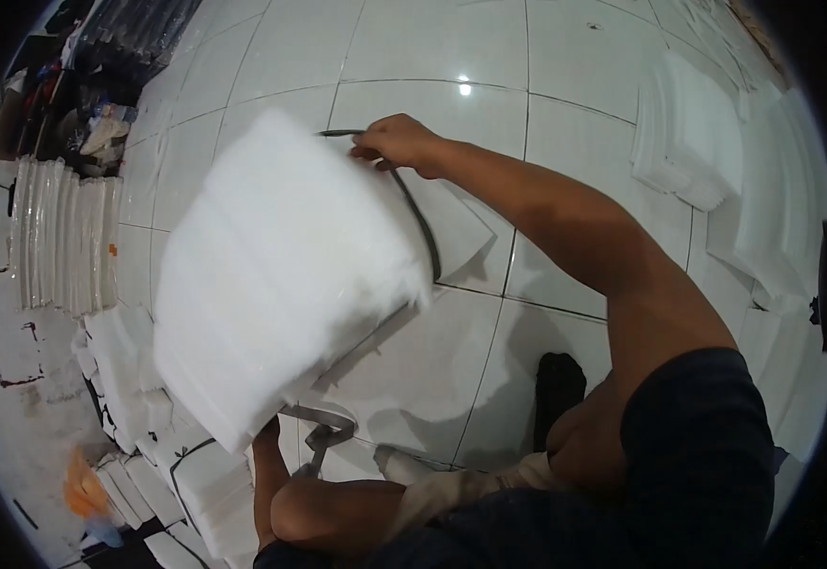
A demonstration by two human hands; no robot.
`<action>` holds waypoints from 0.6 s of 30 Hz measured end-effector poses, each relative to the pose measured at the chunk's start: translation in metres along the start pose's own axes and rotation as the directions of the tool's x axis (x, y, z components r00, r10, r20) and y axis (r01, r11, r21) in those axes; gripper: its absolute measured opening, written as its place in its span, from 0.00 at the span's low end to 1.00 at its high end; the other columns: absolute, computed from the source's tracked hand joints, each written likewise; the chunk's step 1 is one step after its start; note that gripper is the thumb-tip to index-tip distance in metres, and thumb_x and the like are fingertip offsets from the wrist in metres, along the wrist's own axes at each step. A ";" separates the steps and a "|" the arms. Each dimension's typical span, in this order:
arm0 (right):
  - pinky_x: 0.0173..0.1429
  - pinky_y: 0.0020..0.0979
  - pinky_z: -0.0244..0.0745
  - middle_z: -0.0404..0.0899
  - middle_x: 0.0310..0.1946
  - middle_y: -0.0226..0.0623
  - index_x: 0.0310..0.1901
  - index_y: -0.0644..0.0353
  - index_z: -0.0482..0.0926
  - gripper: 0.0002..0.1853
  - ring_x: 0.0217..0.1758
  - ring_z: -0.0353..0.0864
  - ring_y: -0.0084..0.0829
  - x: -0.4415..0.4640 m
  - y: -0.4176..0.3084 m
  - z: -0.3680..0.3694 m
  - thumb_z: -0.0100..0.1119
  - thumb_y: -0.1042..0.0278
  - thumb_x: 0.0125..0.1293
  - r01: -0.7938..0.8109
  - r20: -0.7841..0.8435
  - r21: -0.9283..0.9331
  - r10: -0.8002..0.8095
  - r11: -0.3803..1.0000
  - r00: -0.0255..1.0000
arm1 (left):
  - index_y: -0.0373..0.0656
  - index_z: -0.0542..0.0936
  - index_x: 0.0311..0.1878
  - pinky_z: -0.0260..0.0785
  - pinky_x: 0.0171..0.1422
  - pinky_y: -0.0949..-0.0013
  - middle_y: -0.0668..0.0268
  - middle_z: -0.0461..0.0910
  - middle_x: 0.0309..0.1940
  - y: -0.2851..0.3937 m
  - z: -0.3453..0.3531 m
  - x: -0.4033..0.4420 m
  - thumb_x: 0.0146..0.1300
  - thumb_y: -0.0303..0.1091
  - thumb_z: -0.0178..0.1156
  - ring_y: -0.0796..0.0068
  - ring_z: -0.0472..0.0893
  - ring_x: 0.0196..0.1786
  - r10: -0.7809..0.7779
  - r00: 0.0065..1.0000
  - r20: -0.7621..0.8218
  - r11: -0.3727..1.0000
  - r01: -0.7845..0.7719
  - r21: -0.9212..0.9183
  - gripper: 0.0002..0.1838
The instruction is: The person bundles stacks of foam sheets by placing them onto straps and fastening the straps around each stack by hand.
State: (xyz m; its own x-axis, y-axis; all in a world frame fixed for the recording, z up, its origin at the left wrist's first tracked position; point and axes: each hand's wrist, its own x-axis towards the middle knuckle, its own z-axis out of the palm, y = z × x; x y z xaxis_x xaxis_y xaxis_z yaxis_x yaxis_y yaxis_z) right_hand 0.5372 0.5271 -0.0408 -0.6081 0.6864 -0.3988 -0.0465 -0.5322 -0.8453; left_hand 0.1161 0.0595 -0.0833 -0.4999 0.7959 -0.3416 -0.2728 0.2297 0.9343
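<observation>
A thick white block of soft, foam-like sheets [281, 275] stands tilted in front of me above the tiled floor. My right hand [399, 144] is at its far right corner, closed on a thin black strap [418, 213] that runs down along the block's right side. At the near lower edge is my left hand [266, 434]; the block covers its fingers, so I cannot tell whether it grips. Beside that hand, a grey strap [338, 422] bends in a loop close to the floor.
White tiled floor [461, 351] surrounds the block. Stacks of white sheets [689, 133] stand to the right. More plastic-wrapped white stacks [67, 237] line the left side, with strapped white bundles [207, 484] at the lower left. An orange bag [83, 486] lies near them.
</observation>
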 end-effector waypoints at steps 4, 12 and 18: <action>0.48 0.36 0.73 0.82 0.36 0.42 0.40 0.69 0.78 0.14 0.42 0.78 0.32 -0.001 0.056 -0.028 0.48 0.66 0.68 0.066 -0.360 -0.434 -0.240 0.898 0.901 | 0.46 0.64 0.66 0.59 0.71 0.51 0.61 0.66 0.64 0.002 -0.006 0.005 0.63 0.60 0.54 0.61 0.66 0.66 0.007 1.000 0.010 1.000 -0.007 -0.009 0.36; 0.57 0.45 0.73 0.76 0.54 0.41 0.55 0.64 0.74 0.33 0.55 0.77 0.40 -0.071 0.006 -0.049 0.47 0.39 0.66 -0.211 0.134 -0.436 0.295 0.875 0.946 | 0.46 0.65 0.66 0.59 0.71 0.51 0.61 0.66 0.64 -0.011 -0.015 0.009 0.62 0.61 0.54 0.61 0.66 0.66 0.038 0.999 0.032 0.999 -0.037 -0.029 0.37; 0.56 0.46 0.75 0.56 0.69 0.46 0.69 0.61 0.57 0.34 0.71 0.61 0.42 -0.117 0.029 -0.052 0.45 0.46 0.69 -0.300 0.141 -0.468 0.406 0.831 0.903 | 0.46 0.65 0.66 0.59 0.71 0.51 0.61 0.67 0.64 -0.008 -0.010 0.009 0.62 0.63 0.54 0.61 0.66 0.66 0.071 0.994 0.081 0.996 -0.065 -0.069 0.37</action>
State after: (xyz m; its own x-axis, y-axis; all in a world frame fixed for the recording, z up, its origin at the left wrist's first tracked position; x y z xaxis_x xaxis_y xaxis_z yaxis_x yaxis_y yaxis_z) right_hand 0.6481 0.4570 -0.0365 -0.6795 0.3345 -0.6530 0.5146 -0.4170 -0.7492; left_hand 0.1053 0.0592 -0.0950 -0.4500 0.8527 -0.2655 -0.2955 0.1384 0.9453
